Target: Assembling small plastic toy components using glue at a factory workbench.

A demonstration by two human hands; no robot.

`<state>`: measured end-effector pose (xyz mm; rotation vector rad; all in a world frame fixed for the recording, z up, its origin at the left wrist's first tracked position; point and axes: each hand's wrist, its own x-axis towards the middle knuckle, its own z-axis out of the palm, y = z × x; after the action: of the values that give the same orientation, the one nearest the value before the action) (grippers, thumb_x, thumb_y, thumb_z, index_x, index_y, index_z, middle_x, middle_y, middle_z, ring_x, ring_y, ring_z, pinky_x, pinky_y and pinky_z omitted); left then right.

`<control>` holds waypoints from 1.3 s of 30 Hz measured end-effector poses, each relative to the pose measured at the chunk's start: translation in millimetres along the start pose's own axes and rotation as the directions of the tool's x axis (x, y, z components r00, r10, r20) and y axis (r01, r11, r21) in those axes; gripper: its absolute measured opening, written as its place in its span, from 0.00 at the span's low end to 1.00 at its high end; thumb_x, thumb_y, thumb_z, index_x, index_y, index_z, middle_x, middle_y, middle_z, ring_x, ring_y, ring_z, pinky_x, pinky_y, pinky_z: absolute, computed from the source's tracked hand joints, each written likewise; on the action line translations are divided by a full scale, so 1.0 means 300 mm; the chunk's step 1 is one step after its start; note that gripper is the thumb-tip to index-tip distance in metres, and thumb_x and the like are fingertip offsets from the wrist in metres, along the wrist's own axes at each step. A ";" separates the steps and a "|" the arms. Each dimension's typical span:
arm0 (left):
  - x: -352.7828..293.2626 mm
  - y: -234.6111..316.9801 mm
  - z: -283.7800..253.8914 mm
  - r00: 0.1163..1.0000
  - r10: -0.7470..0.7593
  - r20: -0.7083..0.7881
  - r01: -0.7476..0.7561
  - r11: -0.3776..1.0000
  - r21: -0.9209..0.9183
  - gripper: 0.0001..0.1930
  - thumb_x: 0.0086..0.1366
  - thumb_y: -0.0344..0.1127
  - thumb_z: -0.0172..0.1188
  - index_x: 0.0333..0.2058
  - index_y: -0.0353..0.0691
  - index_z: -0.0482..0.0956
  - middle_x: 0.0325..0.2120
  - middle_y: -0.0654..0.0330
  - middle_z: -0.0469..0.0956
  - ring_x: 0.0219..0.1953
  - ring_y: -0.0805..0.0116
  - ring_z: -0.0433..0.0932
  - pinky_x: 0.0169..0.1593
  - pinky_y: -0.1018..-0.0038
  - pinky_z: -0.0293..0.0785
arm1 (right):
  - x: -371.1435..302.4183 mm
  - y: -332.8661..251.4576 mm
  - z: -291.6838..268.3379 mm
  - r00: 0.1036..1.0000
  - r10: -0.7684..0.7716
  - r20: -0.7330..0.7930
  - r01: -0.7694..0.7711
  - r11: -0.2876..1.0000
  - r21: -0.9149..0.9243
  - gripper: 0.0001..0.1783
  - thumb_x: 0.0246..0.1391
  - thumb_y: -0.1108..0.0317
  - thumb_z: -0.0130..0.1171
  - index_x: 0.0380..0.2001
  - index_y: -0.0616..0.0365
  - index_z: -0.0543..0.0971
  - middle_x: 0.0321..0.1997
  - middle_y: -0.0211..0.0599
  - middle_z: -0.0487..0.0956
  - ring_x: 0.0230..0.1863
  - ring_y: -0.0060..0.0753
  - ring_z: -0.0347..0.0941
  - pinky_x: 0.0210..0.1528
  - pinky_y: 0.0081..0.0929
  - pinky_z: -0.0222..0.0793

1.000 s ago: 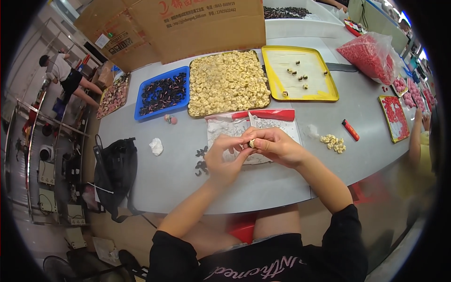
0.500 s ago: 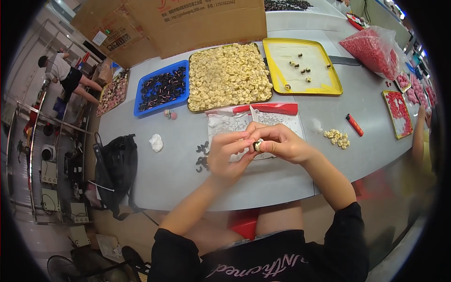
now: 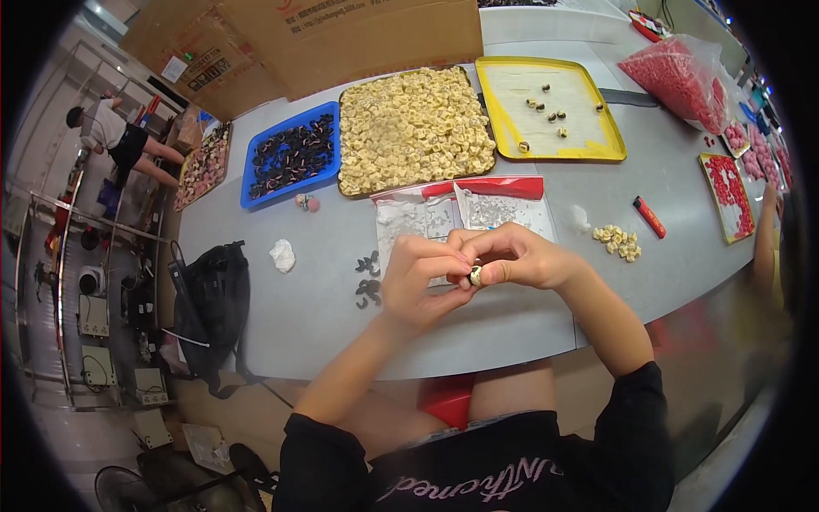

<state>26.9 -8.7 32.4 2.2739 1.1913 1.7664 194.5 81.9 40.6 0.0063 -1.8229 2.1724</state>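
A small cream-and-black piece (image 3: 475, 275) is pinched between the thumb and fingers of my right hand (image 3: 527, 258). My left hand (image 3: 415, 280) meets it from the other side, with its thumb and fingertips closed against the piece. Exactly what the left fingertips grip is partly hidden. Under and beyond my hands lie white sheets with grey bits (image 3: 503, 210), edged in red. Several loose black curved pieces (image 3: 367, 286) lie just left of my left hand. To the right of my right hand is a small pile of cream pieces (image 3: 616, 243).
Behind the sheets stand a blue tray of black pieces (image 3: 248, 195), a tray heaped with cream pieces (image 3: 418, 128) and a yellow tray (image 3: 618, 152) holding several assembled pieces. A red marker-like stick (image 3: 649, 218), crumpled tissue (image 3: 282, 256) and black bag (image 3: 211, 311) lie around.
My hands have shifted slightly right and down with the piece. The left fingers have closed in nearer to it, and the piece has turned to show more of its cream side.
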 end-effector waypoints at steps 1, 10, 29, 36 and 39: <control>-0.002 0.001 -0.001 1.000 -0.002 0.003 0.002 1.000 0.000 0.19 0.39 0.26 0.72 0.33 0.44 0.76 0.32 0.64 0.77 0.33 0.68 0.72 0.34 0.76 0.66 | 0.000 0.001 0.000 1.000 0.000 -0.001 0.000 1.000 0.003 0.13 0.55 0.64 0.56 0.36 0.64 0.77 0.42 0.34 0.72 0.48 0.29 0.65 0.55 0.28 0.57; -0.005 0.005 -0.001 0.999 0.043 -0.013 -0.042 0.999 0.013 0.20 0.37 0.26 0.73 0.32 0.44 0.77 0.31 0.65 0.76 0.32 0.68 0.72 0.32 0.77 0.65 | 0.004 -0.006 0.014 1.000 -0.012 0.025 0.011 0.999 0.050 0.12 0.54 0.64 0.56 0.35 0.63 0.77 0.40 0.35 0.72 0.47 0.30 0.66 0.54 0.28 0.58; 0.001 0.001 0.001 1.000 0.016 -0.005 -0.016 0.997 -0.075 0.20 0.38 0.25 0.71 0.33 0.42 0.76 0.31 0.61 0.74 0.31 0.67 0.71 0.33 0.75 0.66 | -0.014 -0.021 0.024 0.989 0.137 -0.064 -0.128 0.983 0.133 0.13 0.52 0.61 0.58 0.32 0.62 0.77 0.38 0.34 0.73 0.44 0.30 0.67 0.49 0.27 0.63; -0.002 -0.004 -0.015 1.000 0.002 -0.030 -0.004 0.998 -0.063 0.19 0.37 0.22 0.69 0.31 0.41 0.75 0.31 0.61 0.74 0.30 0.67 0.70 0.32 0.76 0.66 | 0.001 0.000 0.037 0.984 0.168 -0.057 -0.151 0.960 0.235 0.19 0.54 0.58 0.57 0.35 0.67 0.77 0.41 0.41 0.74 0.46 0.34 0.69 0.51 0.29 0.64; -0.005 -0.004 -0.005 0.998 -0.032 -0.045 0.029 0.996 -0.084 0.19 0.36 0.22 0.68 0.31 0.41 0.73 0.30 0.60 0.73 0.31 0.62 0.70 0.34 0.71 0.67 | -0.002 0.013 0.039 0.981 0.165 -0.102 -0.133 0.955 0.267 0.22 0.53 0.57 0.59 0.36 0.70 0.76 0.41 0.45 0.74 0.46 0.36 0.71 0.49 0.32 0.67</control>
<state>25.0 -9.4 31.0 2.1696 1.1309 1.8307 191.8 69.9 39.1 -0.2104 -1.5056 2.4425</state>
